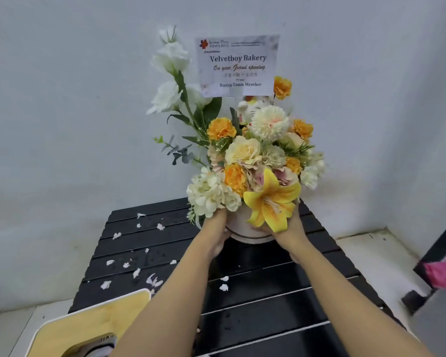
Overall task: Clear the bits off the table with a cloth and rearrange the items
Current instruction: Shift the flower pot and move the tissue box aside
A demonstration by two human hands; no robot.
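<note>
A yellow chair (95,320) pokes in nearest the camera, down and left of the fingers, at the near edge of a black slatted table (281,313). White bits (137,273) lie scattered on the slats. Most are left of the left fingers and nearer the camera, and one pair sits straight back from those fingers.

Further in, both hands are on a white pot (245,234). The left hand (216,240) curls round its left side with the thumb on the front. The right hand (287,234) grips the right side, its fingers partly hidden under a yellow lily (272,202). It cannot be told whether the pot rests on the table or is just lifted.

Straight above the fingers rise the flowers (252,155), with a tall white stem (169,73) leaning left and a card (238,65) at the top, close to the pale wall (62,99). No cloth can be made out. A pink thing (442,274) well right of the right fingers is too blurred to name.

The arrangement looks top-heavy, so a tilt while it is shifted could tip it out of the grip or knock the card and stem against the wall. Brushing the flowers may shed more bits. Setting the pot down on uncleared bits would trap them underneath.
</note>
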